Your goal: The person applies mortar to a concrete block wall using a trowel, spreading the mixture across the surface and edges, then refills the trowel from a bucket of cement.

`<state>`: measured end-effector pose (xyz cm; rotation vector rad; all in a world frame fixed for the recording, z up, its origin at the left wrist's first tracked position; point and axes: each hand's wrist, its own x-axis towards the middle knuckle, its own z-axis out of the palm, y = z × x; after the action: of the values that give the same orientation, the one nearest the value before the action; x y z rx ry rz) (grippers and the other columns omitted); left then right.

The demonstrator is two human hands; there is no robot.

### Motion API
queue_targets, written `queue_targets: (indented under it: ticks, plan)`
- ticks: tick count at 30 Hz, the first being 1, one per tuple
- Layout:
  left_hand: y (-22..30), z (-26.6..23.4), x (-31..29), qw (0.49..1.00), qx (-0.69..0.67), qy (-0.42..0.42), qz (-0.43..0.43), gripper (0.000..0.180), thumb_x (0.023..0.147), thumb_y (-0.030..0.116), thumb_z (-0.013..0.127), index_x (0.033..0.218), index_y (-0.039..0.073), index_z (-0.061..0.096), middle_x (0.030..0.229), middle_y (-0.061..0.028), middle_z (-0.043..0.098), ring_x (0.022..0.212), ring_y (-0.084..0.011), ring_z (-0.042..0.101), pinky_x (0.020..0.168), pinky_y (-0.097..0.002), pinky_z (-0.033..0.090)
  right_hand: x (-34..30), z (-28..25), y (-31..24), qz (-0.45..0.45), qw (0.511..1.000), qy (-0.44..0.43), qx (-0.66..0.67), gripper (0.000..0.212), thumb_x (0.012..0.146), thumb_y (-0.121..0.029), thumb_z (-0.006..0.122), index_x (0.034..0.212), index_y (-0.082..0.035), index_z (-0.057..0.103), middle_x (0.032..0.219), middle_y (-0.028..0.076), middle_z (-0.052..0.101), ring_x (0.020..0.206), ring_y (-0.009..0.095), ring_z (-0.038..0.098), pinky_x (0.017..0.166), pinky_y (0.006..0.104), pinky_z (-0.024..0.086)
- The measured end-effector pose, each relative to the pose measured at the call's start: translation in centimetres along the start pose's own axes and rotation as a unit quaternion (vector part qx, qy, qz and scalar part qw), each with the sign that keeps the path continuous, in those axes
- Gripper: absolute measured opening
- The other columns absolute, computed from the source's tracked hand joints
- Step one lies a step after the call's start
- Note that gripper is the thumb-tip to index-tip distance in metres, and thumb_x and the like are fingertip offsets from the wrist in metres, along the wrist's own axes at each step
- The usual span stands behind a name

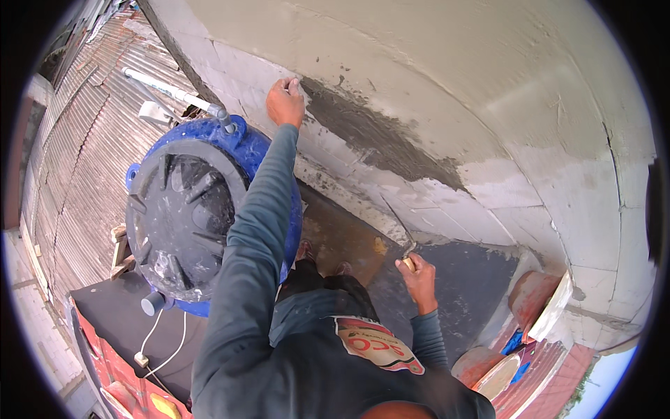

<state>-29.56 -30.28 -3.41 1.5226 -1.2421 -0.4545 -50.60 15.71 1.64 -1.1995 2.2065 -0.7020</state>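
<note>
My left hand (286, 103) is raised to the block wall (481, 213), its fingers curled together beside the upper left end of a dark, wet mortar patch (380, 136). Whether it pinches anything is hidden. Lower and to the right, my right hand (419, 281) grips the wooden handle of a trowel (410, 246). The thin metal blade appears nearly edge-on and points up-left, below the patch. Smooth grey-green plaster (447, 70) covers the upper wall, while pale bare blocks show beneath it.
A blue tank (255, 150) with a black lid (178, 223) stands under my left arm, a white pipe (167, 87) beside it. Corrugated roofing (77, 174) spreads at left. Round containers (534, 297) and a board (551, 309) sit at lower right. A white cable (178, 349) hangs below the tank.
</note>
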Motion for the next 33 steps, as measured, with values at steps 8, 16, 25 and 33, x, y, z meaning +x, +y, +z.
queue_targets:
  ticks: [8,16,25,33]
  plan:
    - [0.0,0.3,1.9,0.997,-0.040,-0.063,0.001,0.016,0.090,0.018,0.076,0.096,0.004,0.079,0.084,-0.0135,0.076,0.073,-0.0244,0.071,0.070,-0.0376,0.055,0.5,0.8,-0.6,0.013,1.000,-0.020,0.005,0.030,0.086,-0.021,0.080,0.091,0.004,0.064,0.071,0.019,0.055,0.062,0.025,0.044,0.062,0.0400,0.045]
    - [-0.4,0.0,2.0,0.980,-0.166,-0.094,-0.048,0.014,0.088,0.009,0.081,0.098,0.000,0.078,0.080,-0.0030,0.072,0.071,-0.0096,0.059,0.067,-0.0287,0.050,1.3,1.8,-0.4,0.010,0.999,-0.049,-0.001,0.030,0.086,-0.021,0.079,0.089,0.004,0.062,0.069,0.013,0.049,0.064,0.019,0.040,0.060,0.0369,0.043]
    - [-0.3,-0.6,2.3,0.993,-0.094,-0.065,0.025,0.017,0.082,0.012,0.085,0.094,0.002,0.079,0.071,-0.0023,0.064,0.064,-0.0120,0.050,0.061,-0.0299,0.045,2.8,1.5,-1.4,0.011,0.998,-0.064,-0.012,0.033,0.087,-0.022,0.078,0.088,0.006,0.060,0.070,0.022,0.051,0.061,0.031,0.038,0.059,0.0414,0.043]
    - [-0.5,-1.0,3.8,0.990,-0.088,-0.103,-0.026,0.023,0.077,0.013,0.090,0.090,0.000,0.077,0.072,-0.0020,0.066,0.065,-0.0116,0.055,0.062,-0.0292,0.047,3.4,0.7,-1.6,0.006,0.998,-0.055,-0.006,0.031,0.086,-0.021,0.078,0.089,0.005,0.062,0.070,0.022,0.052,0.061,0.032,0.041,0.060,0.0410,0.044]
